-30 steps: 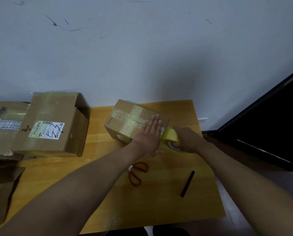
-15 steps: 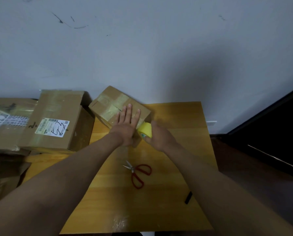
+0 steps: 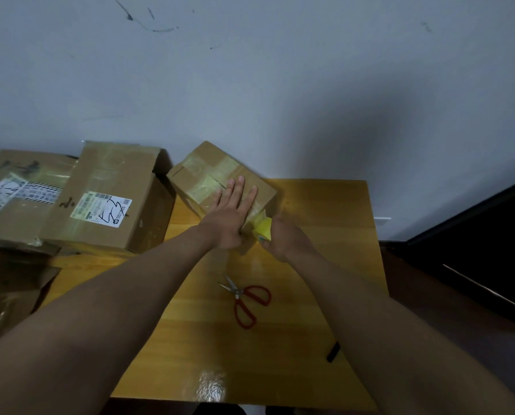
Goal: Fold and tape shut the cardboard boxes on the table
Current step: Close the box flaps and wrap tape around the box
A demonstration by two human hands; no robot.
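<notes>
Left hand (image 3: 230,217) presses flat on the small taped brown cardboard box (image 3: 217,178); right hand (image 3: 283,235) grips the yellow tape roll (image 3: 262,230). Best keep the strip taut, pulled straight down the near side; smooth it afterwards.

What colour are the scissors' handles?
Red, seen in the head view: scissors on the table.
</notes>
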